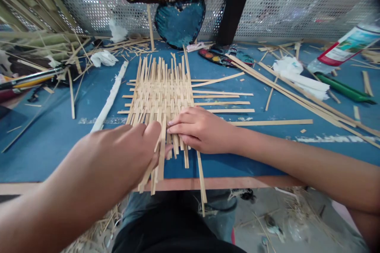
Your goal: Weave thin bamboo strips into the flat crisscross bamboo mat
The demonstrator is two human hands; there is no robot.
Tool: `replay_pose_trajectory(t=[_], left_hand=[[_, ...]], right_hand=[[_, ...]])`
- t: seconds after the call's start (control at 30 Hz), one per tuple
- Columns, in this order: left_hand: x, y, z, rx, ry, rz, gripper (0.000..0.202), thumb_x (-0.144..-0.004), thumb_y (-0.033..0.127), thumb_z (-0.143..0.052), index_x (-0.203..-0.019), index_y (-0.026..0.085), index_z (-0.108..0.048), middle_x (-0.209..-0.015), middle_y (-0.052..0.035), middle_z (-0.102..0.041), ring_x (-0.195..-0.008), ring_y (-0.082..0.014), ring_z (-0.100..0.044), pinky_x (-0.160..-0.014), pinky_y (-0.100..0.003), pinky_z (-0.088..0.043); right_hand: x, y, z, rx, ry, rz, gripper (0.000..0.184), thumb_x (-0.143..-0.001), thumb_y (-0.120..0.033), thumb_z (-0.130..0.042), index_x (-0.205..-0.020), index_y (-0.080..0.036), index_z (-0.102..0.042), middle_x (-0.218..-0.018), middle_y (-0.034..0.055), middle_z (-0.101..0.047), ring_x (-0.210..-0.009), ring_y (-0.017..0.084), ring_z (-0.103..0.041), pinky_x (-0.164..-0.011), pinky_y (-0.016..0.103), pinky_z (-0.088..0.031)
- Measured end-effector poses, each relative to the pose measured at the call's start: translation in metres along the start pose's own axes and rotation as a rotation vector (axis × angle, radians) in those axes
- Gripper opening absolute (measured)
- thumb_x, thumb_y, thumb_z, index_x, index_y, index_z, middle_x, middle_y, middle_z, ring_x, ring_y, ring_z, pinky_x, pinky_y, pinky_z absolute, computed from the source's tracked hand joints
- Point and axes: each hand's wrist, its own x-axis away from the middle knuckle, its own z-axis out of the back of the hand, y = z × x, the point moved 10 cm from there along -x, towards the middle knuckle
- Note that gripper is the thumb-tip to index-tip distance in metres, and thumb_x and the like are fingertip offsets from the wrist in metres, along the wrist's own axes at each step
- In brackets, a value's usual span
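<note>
A flat, half-woven mat of pale bamboo strips (157, 95) lies on the blue tabletop (44, 154), with loose strip ends sticking out on all sides. My left hand (127, 148) is at the mat's near edge, its fingertips pinched on a bamboo strip (161, 152) that runs toward me. My right hand (202, 130) lies with its fingers together on the near right corner of the weave, holding nothing I can see. Long strips (222, 103) extend from the mat's right side. Both hands hide the near part of the weave.
Loose strips and white tissue (293, 73) lie to the right, beside a paint palette (221, 57), a green tube (341, 89) and a bottle (347, 45). A blue heart-shaped panel (179, 23) stands against a perforated metal screen (267, 4). The table's wooden front edge (219, 183) lies near my lap.
</note>
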Motion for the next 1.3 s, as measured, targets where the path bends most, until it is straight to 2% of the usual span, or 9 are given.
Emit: replay_pose_trajectory(t=[0.13,0.37,0.53,0.63,0.73,0.87,0.97,1.13,1.3], left_hand=[[-0.028,-0.028,-0.025,-0.212,-0.125,-0.031,0.016,-0.092,0.03,-0.057,-0.077,0.023,-0.057,-0.058,-0.0021,-0.058,-0.05,-0.0224,-0.057,-0.048,-0.034,-0.018],[-0.031,-0.043,-0.038,0.138,0.072,-0.198,0.036,-0.105,0.037,-0.04,-0.078,0.023,-0.058,-0.064,0.0005,-0.059,-0.058,-0.0164,-0.055,-0.057,-0.031,-0.03],[-0.032,-0.055,-0.046,0.361,0.021,0.023,0.025,-0.099,0.035,-0.05,-0.083,0.022,-0.065,-0.069,0.0024,-0.065,-0.062,-0.0137,-0.058,-0.06,-0.028,-0.036],[-0.029,-0.059,-0.048,0.423,0.003,0.131,0.022,-0.097,0.035,-0.052,-0.087,0.023,-0.068,-0.071,0.003,-0.068,-0.061,-0.0127,-0.059,-0.062,-0.027,-0.039],[-0.027,-0.06,-0.05,0.443,-0.002,0.148,0.024,-0.097,0.035,-0.051,-0.088,0.023,-0.069,-0.068,0.0023,-0.067,-0.059,-0.013,-0.058,-0.061,-0.027,-0.039],[-0.024,-0.063,-0.055,0.466,-0.005,0.164,0.025,-0.097,0.037,-0.05,-0.092,0.023,-0.069,-0.066,0.0025,-0.063,-0.057,-0.0136,-0.055,-0.059,-0.027,-0.038],[-0.023,-0.064,-0.056,0.48,0.006,0.171,0.025,-0.098,0.038,-0.049,-0.095,0.023,-0.069,-0.068,0.0016,-0.064,-0.058,-0.0142,-0.056,-0.06,-0.027,-0.038],[-0.021,-0.065,-0.058,0.489,-0.009,0.188,0.026,-0.099,0.037,-0.048,-0.098,0.022,-0.068,-0.071,0.0008,-0.065,-0.059,-0.0148,-0.056,-0.06,-0.028,-0.039],[-0.022,-0.065,-0.06,0.487,-0.004,0.166,0.027,-0.1,0.038,-0.047,-0.099,0.022,-0.068,-0.071,0.0009,-0.065,-0.059,-0.0148,-0.057,-0.059,-0.028,-0.039]], right_hand=[[-0.001,-0.001,0.0,-0.002,-0.011,-0.007,0.033,-0.1,-0.016,-0.046,-0.119,-0.012,-0.072,-0.123,0.0146,-0.073,-0.108,0.027,-0.062,-0.093,0.043,-0.046],[-0.001,-0.001,0.003,-0.054,0.022,0.008,0.031,-0.102,-0.015,-0.046,-0.121,-0.012,-0.071,-0.124,0.0141,-0.074,-0.113,0.026,-0.064,-0.097,0.043,-0.048],[-0.003,0.001,0.006,-0.098,0.008,-0.028,0.032,-0.103,-0.015,-0.045,-0.123,-0.011,-0.07,-0.123,0.0143,-0.074,-0.115,0.025,-0.064,-0.101,0.044,-0.048],[0.003,0.0,0.023,-0.081,0.018,-0.064,0.031,-0.104,-0.016,-0.046,-0.124,-0.014,-0.069,-0.128,0.0131,-0.072,-0.119,0.024,-0.063,-0.105,0.044,-0.047],[0.028,0.014,0.047,0.094,0.015,-0.256,0.023,-0.103,-0.021,-0.05,-0.112,-0.017,-0.07,-0.119,0.0134,-0.071,-0.112,0.027,-0.064,-0.1,0.046,-0.047],[0.078,0.042,0.054,0.171,-0.132,-0.539,0.02,-0.103,-0.036,-0.056,-0.104,-0.019,-0.067,-0.107,0.0111,-0.068,-0.099,0.028,-0.064,-0.086,0.043,-0.049],[0.092,0.048,0.051,0.107,-0.106,-0.556,0.022,-0.107,-0.032,-0.047,-0.098,-0.02,-0.064,-0.1,0.0086,-0.067,-0.093,0.024,-0.063,-0.083,0.039,-0.048],[0.084,0.05,0.046,0.119,-0.046,-0.522,0.024,-0.108,-0.028,-0.044,-0.09,-0.021,-0.059,-0.092,0.0066,-0.066,-0.086,0.022,-0.061,-0.083,0.038,-0.047],[0.092,0.047,0.05,0.209,-0.091,-0.536,0.026,-0.108,-0.039,-0.045,-0.1,-0.021,-0.062,-0.1,0.0087,-0.069,-0.093,0.025,-0.063,-0.084,0.04,-0.045]])
